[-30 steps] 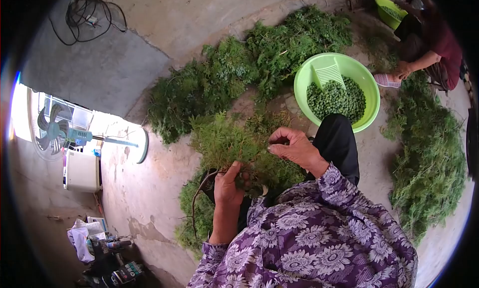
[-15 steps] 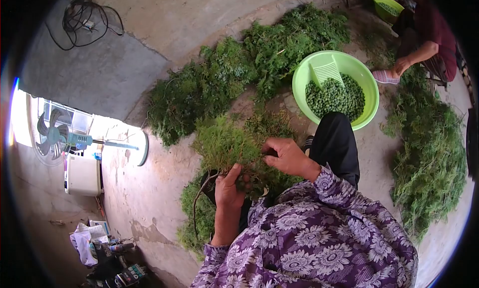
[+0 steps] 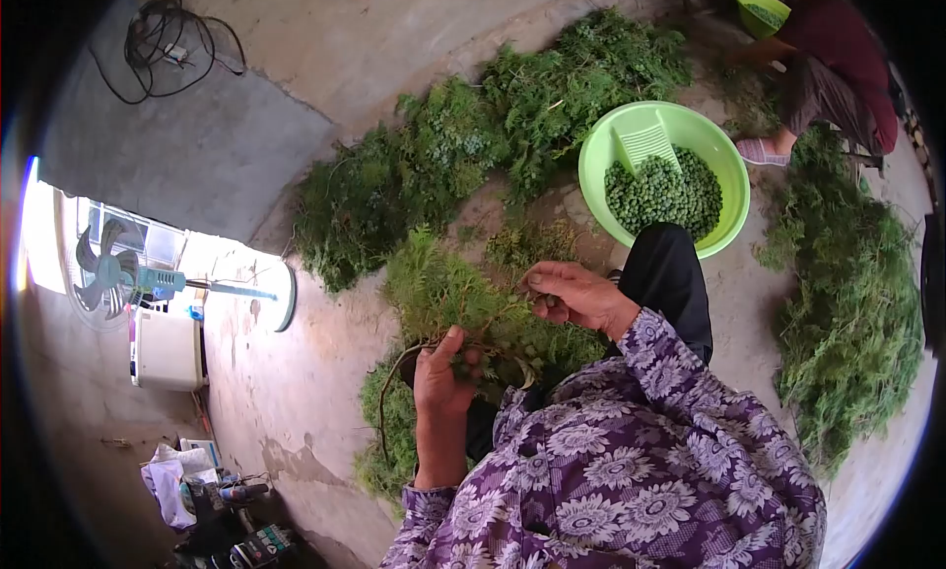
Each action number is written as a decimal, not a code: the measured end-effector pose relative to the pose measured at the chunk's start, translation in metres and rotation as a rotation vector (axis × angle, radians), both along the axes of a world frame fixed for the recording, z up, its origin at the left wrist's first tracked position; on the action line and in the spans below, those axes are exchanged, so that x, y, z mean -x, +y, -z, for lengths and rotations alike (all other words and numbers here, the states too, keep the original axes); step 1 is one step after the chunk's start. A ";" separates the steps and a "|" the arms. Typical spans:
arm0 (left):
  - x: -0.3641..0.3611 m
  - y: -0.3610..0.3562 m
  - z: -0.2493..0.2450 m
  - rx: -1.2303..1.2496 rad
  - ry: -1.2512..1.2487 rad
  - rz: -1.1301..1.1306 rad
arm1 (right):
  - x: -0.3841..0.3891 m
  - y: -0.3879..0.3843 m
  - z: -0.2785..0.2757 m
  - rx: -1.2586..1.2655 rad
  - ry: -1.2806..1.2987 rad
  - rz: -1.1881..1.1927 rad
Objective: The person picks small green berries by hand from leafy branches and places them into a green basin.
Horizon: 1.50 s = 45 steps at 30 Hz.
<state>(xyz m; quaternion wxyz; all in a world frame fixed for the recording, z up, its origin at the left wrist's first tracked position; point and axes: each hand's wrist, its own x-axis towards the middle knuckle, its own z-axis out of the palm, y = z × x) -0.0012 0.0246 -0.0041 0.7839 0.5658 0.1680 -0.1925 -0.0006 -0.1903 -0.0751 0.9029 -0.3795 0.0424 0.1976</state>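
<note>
Gripping the woody end of a leafy branch (image 3: pixel 463 293), the left hand (image 3: pixel 440 377) sits nearest the body, closed tight around the stem just ahead of the flowered sleeve (image 3: pixel 631 470). From that fist the branch runs away toward the far side, with its long axis near to far and its feathery tip fanned out over the concrete floor (image 3: pixel 276 392).

The right hand (image 3: pixel 574 295) is a little farther out and to the right, touching the right edge of the foliage. Its fingers are pinched narrow on a sprig; whether any berries sit between them I cannot tell. It is the hand closer to the leafy part, while the left only holds the stem.

Beyond the right hand, past a black trouser leg (image 3: pixel 670 283), stands a green basin (image 3: pixel 606 140) with green berries (image 3: pixel 662 195) and a scoop (image 3: pixel 650 143) inside, far and to the right of the branch. Heaps of cuttings (image 3: pixel 473 145) curve behind it, and at the far right another person (image 3: pixel 838 57) crouches.
</note>
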 end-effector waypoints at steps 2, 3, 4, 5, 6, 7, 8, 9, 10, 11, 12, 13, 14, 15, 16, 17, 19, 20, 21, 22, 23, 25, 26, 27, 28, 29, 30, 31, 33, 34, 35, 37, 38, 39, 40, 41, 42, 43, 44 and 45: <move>0.002 -0.004 -0.002 0.029 0.010 0.008 | 0.000 0.005 -0.004 -0.036 -0.008 -0.058; 0.002 -0.004 -0.003 0.028 0.009 0.007 | 0.003 0.007 -0.014 -0.010 0.045 -0.054; 0.003 -0.005 -0.003 0.032 0.010 0.008 | 0.004 0.008 -0.020 0.016 0.097 -0.049; 0.003 -0.005 -0.003 0.037 0.010 0.010 | 0.004 0.008 -0.020 0.015 0.097 -0.050; 0.003 -0.004 -0.003 0.036 0.011 0.010 | 0.003 0.008 -0.020 0.036 0.054 -0.089; 0.002 -0.003 -0.002 0.045 0.026 0.014 | 0.003 0.008 -0.020 0.058 0.010 -0.128; 0.001 -0.002 -0.002 0.055 0.041 0.019 | 0.003 0.008 -0.020 0.057 0.011 -0.127; 0.001 -0.001 -0.001 0.055 0.041 0.020 | 0.003 0.007 -0.020 0.043 -0.010 -0.130; 0.000 0.000 0.000 0.047 0.044 0.030 | 0.004 0.006 -0.019 0.029 -0.032 -0.133; 0.000 0.000 0.000 0.040 0.047 0.040 | 0.003 0.005 -0.015 0.030 -0.032 -0.131; 0.000 -0.001 0.000 0.041 0.046 0.042 | 0.002 0.005 -0.010 0.015 -0.046 -0.122; 0.001 -0.002 -0.002 0.036 0.044 0.035 | 0.001 0.005 -0.007 0.000 -0.061 -0.112; 0.001 -0.003 -0.003 0.031 0.041 0.028 | 0.001 0.007 -0.005 0.001 -0.060 -0.112; 0.002 -0.004 -0.003 0.032 0.042 0.029 | 0.002 0.013 -0.006 0.487 -0.309 0.071; 0.002 -0.006 -0.003 0.009 0.033 0.017 | 0.003 0.019 -0.007 0.973 -0.554 0.261; 0.003 -0.008 -0.002 -0.013 0.025 0.003 | 0.003 0.022 -0.008 0.973 -0.552 0.262; 0.007 -0.011 -0.005 -0.019 0.002 -0.023 | 0.003 0.027 -0.009 1.046 -0.569 0.401; 0.007 -0.012 -0.006 -0.022 -0.024 -0.050 | 0.002 0.024 -0.005 1.047 -0.571 0.403; 0.006 -0.009 -0.008 -0.022 -0.026 -0.050 | 0.002 0.018 -0.001 1.050 -0.550 0.457; 0.005 -0.003 -0.010 -0.023 -0.029 -0.046 | 0.001 0.011 0.002 1.051 -0.530 0.510; 0.004 0.000 -0.012 -0.024 -0.034 -0.044 | -0.001 0.006 0.005 1.049 -0.536 0.508; 0.003 0.003 -0.014 -0.032 -0.050 -0.071 | -0.001 -0.007 -0.003 0.706 -0.155 0.414; 0.001 0.007 -0.012 -0.006 -0.024 -0.041 | -0.004 -0.017 0.003 0.800 -0.243 0.540; -0.001 0.010 -0.009 0.020 0.002 -0.010 | -0.007 -0.030 0.009 0.893 -0.333 0.666; -0.003 0.012 -0.004 0.020 0.001 -0.010 | -0.008 -0.044 0.003 0.961 -0.328 0.799; -0.005 0.015 0.002 0.077 0.024 -0.005 | -0.007 -0.061 -0.005 1.028 -0.322 0.932; -0.005 0.016 0.004 0.134 0.048 0.000 | -0.003 -0.080 -0.017 1.235 -0.311 1.028; -0.006 0.014 0.002 0.136 0.047 0.000 | -0.002 -0.098 -0.026 1.444 -0.297 1.122; -0.005 0.009 -0.007 0.254 0.098 0.059 | -0.008 -0.130 -0.028 1.788 -0.355 1.314; -0.004 0.008 -0.008 0.252 0.099 0.062 | -0.008 -0.145 -0.013 1.788 -0.351 1.315; -0.005 0.005 -0.009 0.283 0.114 0.065 | -0.010 -0.160 0.007 2.013 -0.240 1.230; -0.007 0.002 -0.011 0.312 0.123 0.066 | -0.010 -0.160 0.000 2.224 -0.123 1.132; -0.007 0.002 -0.010 0.309 0.118 0.062 | -0.006 -0.156 -0.001 1.889 -0.109 0.970; -0.007 0.001 -0.010 0.304 0.116 0.059 | -0.002 -0.144 -0.009 1.554 -0.093 0.806; -0.006 0.001 -0.008 0.300 0.118 0.060 | 0.000 -0.131 -0.012 1.324 -0.109 0.652; -0.007 -0.001 -0.008 0.281 0.109 0.064 | 0.001 -0.116 -0.016 1.092 -0.124 0.505; -0.008 -0.003 -0.008 0.263 0.098 0.070 | 0.002 -0.096 -0.017 0.926 -0.240 0.427; -0.007 -0.005 -0.009 0.258 0.093 0.076 | 0.003 -0.074 -0.016 0.757 -0.353 0.350; -0.006 -0.008 -0.011 0.264 0.098 0.068 | 0.002 -0.054 -0.014 0.745 -0.417 0.256; -0.005 -0.010 -0.013 0.270 0.103 0.058 | 0.002 -0.037 -0.015 0.733 -0.480 0.161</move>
